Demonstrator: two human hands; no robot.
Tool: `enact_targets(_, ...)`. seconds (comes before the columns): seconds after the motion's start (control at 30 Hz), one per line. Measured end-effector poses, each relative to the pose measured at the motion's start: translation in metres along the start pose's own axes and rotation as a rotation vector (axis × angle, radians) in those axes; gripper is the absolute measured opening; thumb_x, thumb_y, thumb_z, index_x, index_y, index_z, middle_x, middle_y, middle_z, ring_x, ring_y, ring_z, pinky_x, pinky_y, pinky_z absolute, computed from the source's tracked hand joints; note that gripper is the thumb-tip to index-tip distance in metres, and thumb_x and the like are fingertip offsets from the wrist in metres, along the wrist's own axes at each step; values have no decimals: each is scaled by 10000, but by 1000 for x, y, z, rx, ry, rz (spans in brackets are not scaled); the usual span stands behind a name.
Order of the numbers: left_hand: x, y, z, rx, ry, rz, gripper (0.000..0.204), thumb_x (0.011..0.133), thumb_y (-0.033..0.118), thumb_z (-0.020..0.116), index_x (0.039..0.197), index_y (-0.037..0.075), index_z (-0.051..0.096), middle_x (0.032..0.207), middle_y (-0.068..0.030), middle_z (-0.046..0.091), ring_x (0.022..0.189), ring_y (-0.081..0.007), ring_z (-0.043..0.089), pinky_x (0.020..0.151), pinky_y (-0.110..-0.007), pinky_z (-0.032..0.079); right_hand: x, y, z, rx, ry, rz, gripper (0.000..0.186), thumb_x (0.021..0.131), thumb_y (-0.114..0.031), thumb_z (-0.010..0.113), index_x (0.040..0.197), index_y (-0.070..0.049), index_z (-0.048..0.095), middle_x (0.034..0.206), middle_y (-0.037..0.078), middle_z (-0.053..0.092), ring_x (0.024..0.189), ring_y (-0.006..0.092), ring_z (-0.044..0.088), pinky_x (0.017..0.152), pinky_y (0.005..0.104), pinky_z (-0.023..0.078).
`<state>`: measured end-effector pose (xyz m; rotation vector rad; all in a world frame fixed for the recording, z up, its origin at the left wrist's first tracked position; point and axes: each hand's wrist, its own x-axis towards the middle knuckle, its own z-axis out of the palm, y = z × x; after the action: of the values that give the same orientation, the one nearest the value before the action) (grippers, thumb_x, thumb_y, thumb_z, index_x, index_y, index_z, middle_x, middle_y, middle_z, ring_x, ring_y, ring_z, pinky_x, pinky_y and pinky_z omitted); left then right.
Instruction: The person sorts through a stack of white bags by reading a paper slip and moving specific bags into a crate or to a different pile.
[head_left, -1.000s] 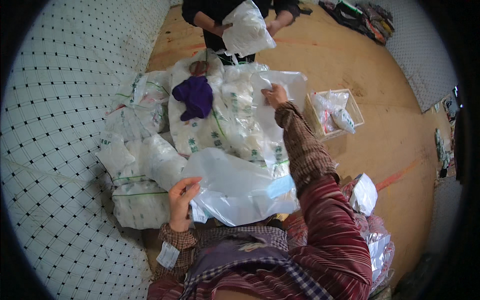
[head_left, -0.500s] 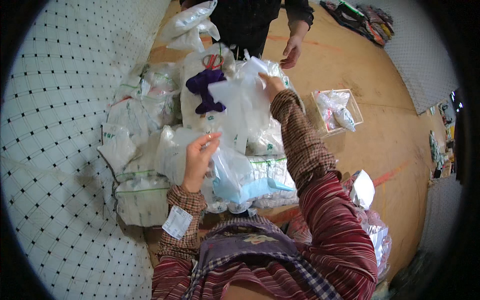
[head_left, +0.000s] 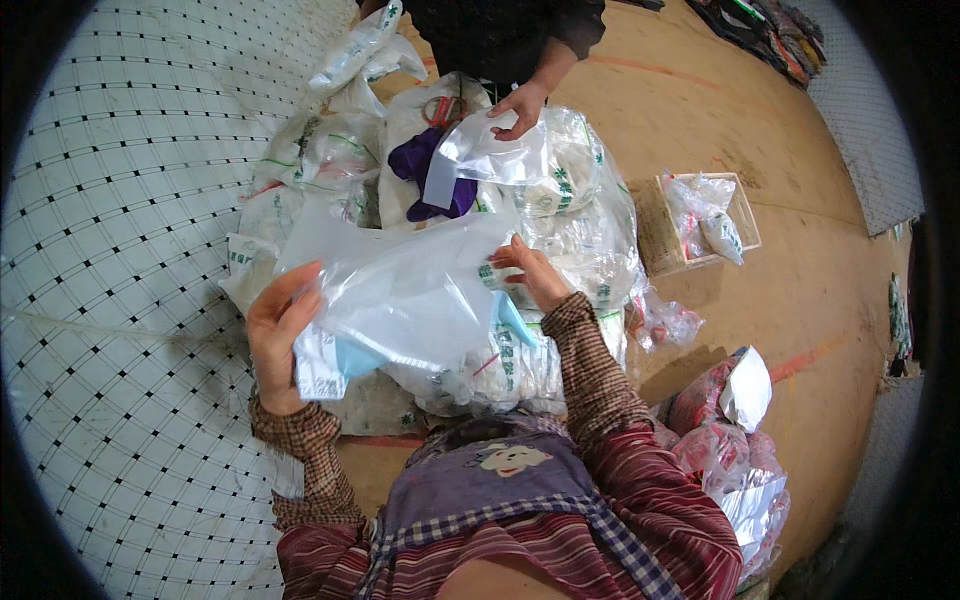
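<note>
A clear plastic bag (head_left: pixel 400 285) is spread in front of me above the pile. My left hand (head_left: pixel 283 335) is closed on its left edge, beside a white corner with print. At the bag's right edge is my right hand (head_left: pixel 535 275), fingers apart and touching or nearly touching the plastic. Something light blue (head_left: pixel 512 318) shows beneath and through the bag. Across the pile, another person's hand (head_left: pixel 520 108) holds a second clear bag (head_left: pixel 490 155), partly over a purple cloth item (head_left: pixel 415 160). Red-handled scissors (head_left: pixel 443 110) lie behind the purple item.
Filled white bags with green print (head_left: pixel 590 225) form the pile. To the right, a wooden crate (head_left: pixel 650 225) holds plastic packs. Red-and-clear plastic packs (head_left: pixel 745 460) lie on the brown floor at lower right. A patterned white sheet (head_left: pixel 130 250) covers the left side.
My left hand moved left and toward me, spreading the bag; my right hand came nearer from the bag's far end. The other person's hand moved left and now holds a clear bag.
</note>
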<state>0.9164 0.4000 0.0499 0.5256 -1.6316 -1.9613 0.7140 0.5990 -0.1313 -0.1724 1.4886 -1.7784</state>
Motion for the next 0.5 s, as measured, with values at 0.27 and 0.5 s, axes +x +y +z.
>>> enact_targets(0.27,-14,-4,-117,89,94,-133,277,741,-21,537,1016,-15,572,843,-67,601,717,-97,554,655,-209,450,-12,-57,80,344,-302,-205,94,784,-116,591,753,-29,580,708,48,593,660,124,554,659,260,444)
enact_targets(0.5,-28,-56,-181,578,-118,-124,282,751,171,623,960,-7,557,855,-73,564,762,-138,538,658,-255,446,-33,20,208,-281,-9,-317,262,705,-61,680,562,-77,461,551,-36,489,523,19,418,459,171,325)
